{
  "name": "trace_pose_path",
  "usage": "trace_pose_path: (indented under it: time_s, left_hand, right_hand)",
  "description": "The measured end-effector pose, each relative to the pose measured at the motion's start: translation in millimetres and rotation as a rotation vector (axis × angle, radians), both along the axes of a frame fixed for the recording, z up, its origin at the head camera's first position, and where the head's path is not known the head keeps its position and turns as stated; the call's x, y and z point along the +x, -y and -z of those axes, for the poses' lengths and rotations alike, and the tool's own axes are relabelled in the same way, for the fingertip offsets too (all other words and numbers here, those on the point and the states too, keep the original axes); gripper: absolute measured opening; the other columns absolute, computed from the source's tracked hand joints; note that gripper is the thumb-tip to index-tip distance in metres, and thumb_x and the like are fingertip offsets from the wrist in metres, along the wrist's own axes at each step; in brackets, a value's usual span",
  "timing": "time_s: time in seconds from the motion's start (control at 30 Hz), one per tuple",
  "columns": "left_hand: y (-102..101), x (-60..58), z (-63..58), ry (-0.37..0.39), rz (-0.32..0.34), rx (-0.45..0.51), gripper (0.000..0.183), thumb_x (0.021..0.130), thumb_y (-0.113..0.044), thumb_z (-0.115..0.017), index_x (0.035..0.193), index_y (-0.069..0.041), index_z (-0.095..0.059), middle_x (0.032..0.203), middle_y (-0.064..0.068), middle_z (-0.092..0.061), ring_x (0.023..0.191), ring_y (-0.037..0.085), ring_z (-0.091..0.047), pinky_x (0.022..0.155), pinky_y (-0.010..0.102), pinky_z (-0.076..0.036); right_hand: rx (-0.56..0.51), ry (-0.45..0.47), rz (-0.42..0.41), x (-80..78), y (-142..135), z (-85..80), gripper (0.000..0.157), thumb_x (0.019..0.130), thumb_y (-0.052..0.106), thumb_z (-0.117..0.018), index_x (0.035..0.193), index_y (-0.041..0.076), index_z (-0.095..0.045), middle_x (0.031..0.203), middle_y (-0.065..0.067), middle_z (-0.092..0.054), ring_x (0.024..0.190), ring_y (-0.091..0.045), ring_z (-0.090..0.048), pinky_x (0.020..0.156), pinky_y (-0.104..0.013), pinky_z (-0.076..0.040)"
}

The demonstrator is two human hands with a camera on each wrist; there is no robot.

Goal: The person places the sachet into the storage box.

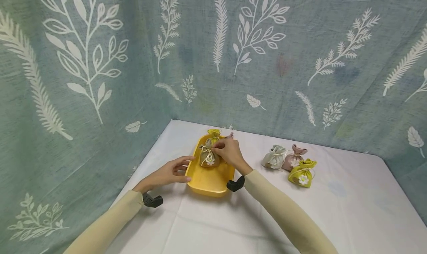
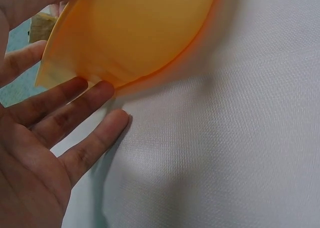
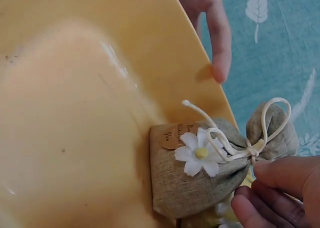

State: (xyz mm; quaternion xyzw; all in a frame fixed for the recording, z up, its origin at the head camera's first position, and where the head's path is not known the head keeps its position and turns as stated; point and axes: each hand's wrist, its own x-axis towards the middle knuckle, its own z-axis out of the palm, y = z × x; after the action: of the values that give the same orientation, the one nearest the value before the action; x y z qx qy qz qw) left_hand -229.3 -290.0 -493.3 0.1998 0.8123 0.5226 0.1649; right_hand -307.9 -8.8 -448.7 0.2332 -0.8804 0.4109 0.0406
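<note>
My right hand (image 1: 230, 153) pinches the gathered neck of a grey-brown drawstring pouch (image 3: 185, 188) between thumb and fingers. This pouch has a cream cord bow, a white cloth flower and a small brown tag. It is inside the yellow tray (image 1: 208, 180), towards the far end. Behind it, a yellow-green pouch (image 1: 214, 134) stands at the tray's far end, and the top of a pink pouch (image 1: 230, 135) shows above the right hand. My left hand (image 1: 171, 170) is at the tray's left side, fingers loosely extended and fingertips against its wall (image 2: 130, 53).
On the white-covered table (image 1: 267, 213), right of the tray, a pale grey pouch (image 1: 274, 157), a pink pouch (image 1: 293, 158) and a yellow-green pouch (image 1: 301, 173) sit close together. A green leaf-patterned curtain (image 1: 207, 61) hangs behind and on the left.
</note>
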Motion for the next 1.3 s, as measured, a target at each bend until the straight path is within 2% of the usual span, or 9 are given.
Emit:
trace_pose_path:
  time_s: [0.17, 0.3, 0.4, 0.57, 0.7, 0.8, 0.97, 1.13, 1.3]
  left_hand:
    - [-0.2, -0.4, -0.2, 0.003, 0.006, 0.002, 0.08, 0.092, -0.027, -0.081, 0.159, -0.021, -0.038, 0.158, 0.004, -0.043, 0.136, 0.026, -0.051, 0.108, 0.044, -0.048]
    - [0.0, -1.0, 0.6, 0.009, 0.002, 0.005, 0.08, 0.092, -0.028, -0.081, 0.159, -0.022, -0.038, 0.157, 0.004, -0.044, 0.135, 0.026, -0.052, 0.107, 0.042, -0.049]
    - [-0.8, 0.3, 1.9, 0.012, 0.002, 0.014, 0.081, 0.091, -0.028, -0.082, 0.159, -0.021, -0.039, 0.156, 0.006, -0.045, 0.134, 0.026, -0.053, 0.107, 0.04, -0.05]
    - [-2.6, 0.7, 1.0, 0.029, 0.009, 0.021, 0.082, 0.091, -0.028, -0.082, 0.16, -0.018, -0.037, 0.157, 0.008, -0.043, 0.134, 0.027, -0.054, 0.106, 0.038, -0.051]
    - [-1.5, -1.0, 0.5, 0.037, 0.0, 0.018, 0.082, 0.092, -0.029, -0.081, 0.16, -0.019, -0.037, 0.158, 0.007, -0.043, 0.134, 0.027, -0.053, 0.106, 0.038, -0.051]
    - [-0.1, -2.1, 1.4, 0.037, -0.008, 0.012, 0.081, 0.092, -0.027, -0.081, 0.159, -0.021, -0.038, 0.159, 0.006, -0.043, 0.134, 0.028, -0.053, 0.106, 0.039, -0.05]
    - [0.8, -3.4, 0.7, 0.037, -0.018, -0.002, 0.079, 0.092, -0.027, -0.081, 0.159, -0.023, -0.038, 0.159, 0.006, -0.043, 0.135, 0.029, -0.052, 0.108, 0.042, -0.049]
    - [-0.6, -1.4, 0.1, 0.044, -0.017, 0.005, 0.079, 0.093, -0.026, -0.081, 0.159, -0.021, -0.038, 0.159, 0.007, -0.043, 0.135, 0.03, -0.052, 0.108, 0.044, -0.049]
    - [-1.3, -1.5, -0.3, 0.053, -0.008, 0.018, 0.08, 0.093, -0.023, -0.08, 0.16, -0.019, -0.036, 0.159, 0.008, -0.042, 0.136, 0.031, -0.052, 0.109, 0.043, -0.048]
  right_hand:
    - [-0.019, 0.041, -0.005, 5.0, -10.2, -3.3, 0.01, 0.093, 0.021, -0.08, 0.099, 0.013, -0.083, 0.091, 0.002, -0.078, 0.082, -0.012, -0.072, 0.069, -0.026, -0.059]
    - [-0.037, 0.055, 0.002, 7.7, -24.8, -7.5, 0.013, 0.093, 0.02, -0.08, 0.103, 0.013, -0.083, 0.091, 0.003, -0.077, 0.083, -0.013, -0.071, 0.074, -0.032, -0.06]
    - [-0.045, 0.055, 0.005, 10.7, -42.5, -9.6, 0.015, 0.093, 0.019, -0.08, 0.106, 0.013, -0.082, 0.093, 0.004, -0.077, 0.083, -0.013, -0.071, 0.076, -0.035, -0.06]
    - [-0.061, 0.026, 0.007, 18.5, -80.6, -13.5, 0.015, 0.094, 0.018, -0.078, 0.107, 0.011, -0.081, 0.093, 0.0, -0.077, 0.077, -0.013, -0.071, 0.065, -0.032, -0.058]
    - [-0.091, 0.05, 0.043, 26.0, -110.7, -18.8, 0.016, 0.095, 0.021, -0.078, 0.108, 0.012, -0.081, 0.096, -0.003, -0.077, 0.074, -0.014, -0.071, 0.065, -0.031, -0.059]
    - [-0.116, 0.097, 0.078, 32.0, -131.0, -23.2, 0.017, 0.095, 0.024, -0.077, 0.11, 0.015, -0.08, 0.098, -0.003, -0.076, 0.078, -0.017, -0.072, 0.067, -0.035, -0.06]
    - [-0.149, 0.162, 0.111, 40.1, -160.6, -26.8, 0.02, 0.096, 0.025, -0.076, 0.114, 0.015, -0.079, 0.103, -0.005, -0.075, 0.089, -0.031, -0.071, 0.069, -0.035, -0.061]
    - [-0.112, 0.151, 0.135, 51.2, -188.3, -23.1, 0.025, 0.097, 0.026, -0.075, 0.117, 0.011, -0.078, 0.107, -0.006, -0.074, 0.092, -0.031, -0.068, 0.068, -0.031, -0.059]
    - [-0.079, 0.166, 0.184, 64.3, -212.5, -17.3, 0.03, 0.098, 0.028, -0.074, 0.12, 0.009, -0.076, 0.104, -0.007, -0.075, 0.085, -0.03, -0.071, 0.068, -0.039, -0.059]
